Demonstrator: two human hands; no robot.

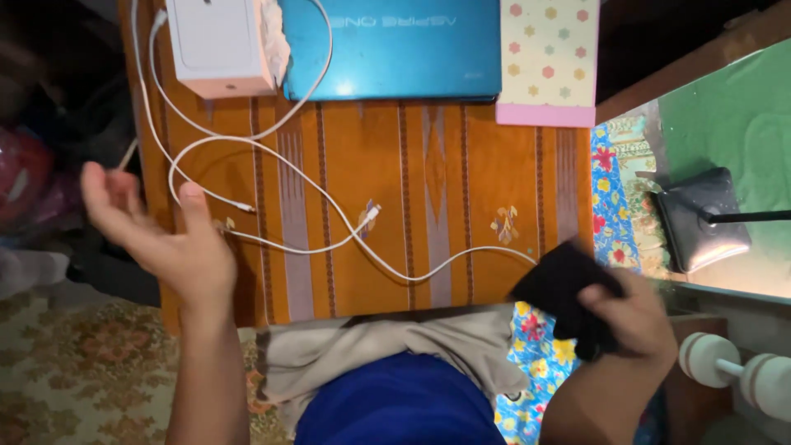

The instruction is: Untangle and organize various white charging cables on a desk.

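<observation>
Orange striped cloth (461, 206) carries a white cable (313, 198); left hand (165, 239) open, fingers spread, beside cable; right hand (634, 317) pinches black cloth (560, 284) at the orange cloth's right edge.

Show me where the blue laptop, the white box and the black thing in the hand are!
blue laptop (404, 58), head view, middle of its closed lid.
white box (216, 41), head view, middle of its top face.
black thing (560, 284), head view, its upper part above the right hand (634, 317).

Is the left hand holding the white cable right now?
No, the left hand is open and empty with its palm up, and the white cable lies apart from it on the orange striped cloth.
</observation>
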